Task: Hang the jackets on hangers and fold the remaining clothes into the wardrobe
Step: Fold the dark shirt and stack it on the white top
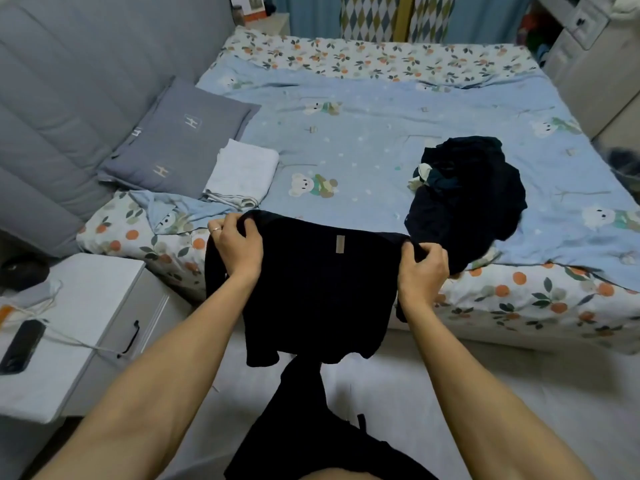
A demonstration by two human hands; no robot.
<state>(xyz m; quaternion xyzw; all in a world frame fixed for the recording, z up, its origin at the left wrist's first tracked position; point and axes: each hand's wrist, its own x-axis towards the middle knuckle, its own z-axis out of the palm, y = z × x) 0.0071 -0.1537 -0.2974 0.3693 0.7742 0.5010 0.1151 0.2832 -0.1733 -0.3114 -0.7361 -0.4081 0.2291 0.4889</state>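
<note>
A black garment [318, 292] with a small tan label near its top edge hangs in the air in front of the bed's near edge. My left hand [237, 245] grips its top left corner. My right hand [424, 271] pinches its top right corner. The cloth hangs down between my arms, and its lower part drops out of sight toward my body. A heap of dark clothes [467, 199] lies on the bed [363, 140] to the right of the garment. A folded white cloth [244, 171] rests on the bed at the left, beside a grey pillow [180, 140].
A white bedside cabinet [86, 327] stands at the left, with a black device [22, 344] and cords on top. A grey padded headboard [86, 98] fills the left side. White furniture [588, 39] stands at the far right, curtains [381, 15] behind the bed.
</note>
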